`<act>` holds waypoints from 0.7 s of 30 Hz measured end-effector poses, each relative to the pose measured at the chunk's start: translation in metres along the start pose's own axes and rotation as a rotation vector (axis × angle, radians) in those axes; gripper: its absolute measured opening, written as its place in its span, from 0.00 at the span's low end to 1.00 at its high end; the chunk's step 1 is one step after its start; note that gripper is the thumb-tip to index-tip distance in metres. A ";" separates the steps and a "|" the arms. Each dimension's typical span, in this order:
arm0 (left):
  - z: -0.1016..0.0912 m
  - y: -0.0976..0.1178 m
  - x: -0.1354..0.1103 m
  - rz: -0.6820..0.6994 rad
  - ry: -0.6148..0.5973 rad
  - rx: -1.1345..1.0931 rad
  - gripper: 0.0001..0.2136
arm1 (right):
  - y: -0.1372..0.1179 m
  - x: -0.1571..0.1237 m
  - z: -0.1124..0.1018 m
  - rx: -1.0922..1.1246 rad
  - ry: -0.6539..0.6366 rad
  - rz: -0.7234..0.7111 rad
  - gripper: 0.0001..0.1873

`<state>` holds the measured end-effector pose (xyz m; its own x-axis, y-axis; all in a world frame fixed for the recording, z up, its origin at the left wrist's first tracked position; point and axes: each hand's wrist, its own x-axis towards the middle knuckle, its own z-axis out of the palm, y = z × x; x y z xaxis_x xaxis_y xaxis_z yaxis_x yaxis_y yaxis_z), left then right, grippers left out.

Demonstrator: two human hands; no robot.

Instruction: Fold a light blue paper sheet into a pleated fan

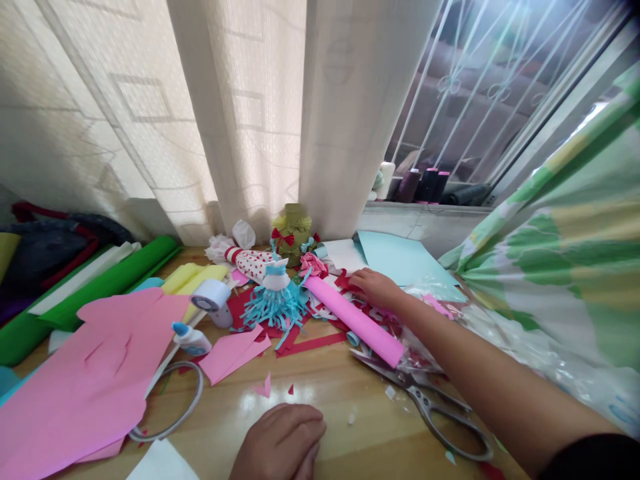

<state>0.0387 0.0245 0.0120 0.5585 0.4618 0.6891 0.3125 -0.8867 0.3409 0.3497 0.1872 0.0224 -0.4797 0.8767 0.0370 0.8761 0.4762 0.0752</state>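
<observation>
R hand (pixel 375 290): is lying over red scraps (pixel 343 281), just past pink roll; fingers bent, can't tell if gripping.
L hand (pixel 280 443): is resting on table (pixel 220 413), bottom ctr of view; fingers curled in, can't tell if holding anything.
Pink roll (pixel 355 320): is lying diag. btwn blue fringed figure (pixel 275 307) & R forearm.
Scissors (pixel 425 400): are lying by roll's near end.
Glue btl (pixel 193 340): is sitting L of figure, nr pink paper (pixel 233 357).

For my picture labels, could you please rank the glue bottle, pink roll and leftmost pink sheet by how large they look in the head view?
1. Leftmost pink sheet; nearness may enlarge it
2. Pink roll
3. Glue bottle
</observation>
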 end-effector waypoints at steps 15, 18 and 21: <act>0.003 -0.004 -0.004 0.012 -0.041 0.005 0.11 | -0.002 -0.006 -0.010 -0.096 0.006 0.175 0.15; 0.003 -0.004 -0.003 0.011 -0.025 0.007 0.11 | 0.002 -0.008 -0.010 -0.104 0.026 0.243 0.14; 0.002 -0.003 -0.002 0.008 -0.038 0.004 0.11 | 0.006 -0.009 -0.011 -0.104 0.073 0.340 0.13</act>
<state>0.0382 0.0267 0.0077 0.5896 0.4553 0.6672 0.3109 -0.8903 0.3329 0.3587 0.1809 0.0338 -0.1676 0.9747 0.1480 0.9783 0.1459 0.1469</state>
